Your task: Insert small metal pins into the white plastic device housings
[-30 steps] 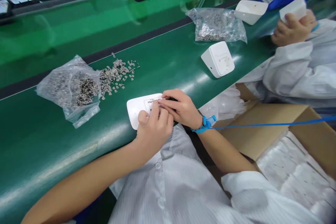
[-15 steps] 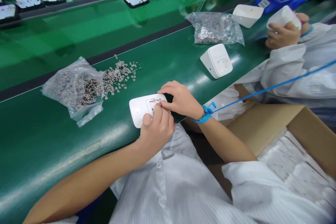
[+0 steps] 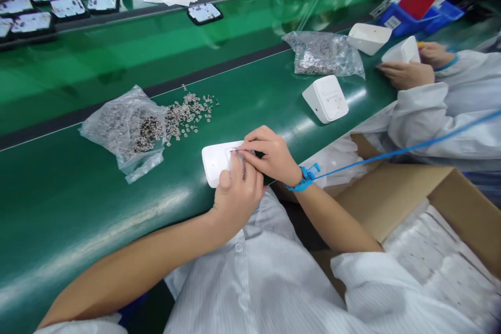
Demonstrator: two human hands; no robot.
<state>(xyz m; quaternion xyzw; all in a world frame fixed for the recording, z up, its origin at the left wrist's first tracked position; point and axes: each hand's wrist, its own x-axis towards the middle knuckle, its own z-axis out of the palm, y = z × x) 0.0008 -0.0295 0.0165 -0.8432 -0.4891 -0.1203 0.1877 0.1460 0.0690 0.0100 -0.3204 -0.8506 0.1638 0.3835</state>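
A white plastic housing [image 3: 215, 164] lies on the green bench in front of me, its recessed panel partly covered by my fingers. My left hand [image 3: 239, 193] is closed, curled over the housing's near side with the index finger at the panel. Small metal clips [image 3: 243, 171] show between its fingers. My right hand [image 3: 272, 154], wearing a blue wrist strap [image 3: 305, 180], pinches at the panel's slots; a tiny metal piece seems to be between the fingertips. Loose metal clips [image 3: 190, 112] spill from an open clear bag [image 3: 121, 125] beyond the housing.
Another white housing [image 3: 326, 99] and a second bag of clips [image 3: 326, 55] lie to the right. A co-worker's hands [image 3: 410, 70] hold a white housing there. At lower right stands a cardboard box [image 3: 395, 198] of white parts. Black-edged boards [image 3: 68, 8] sit across the divider.
My right fingertips have closed together at the panel's slots, and metal clips now show in my left hand. The co-worker's housing has tilted and moved lower. Another person's hands appear at the top.
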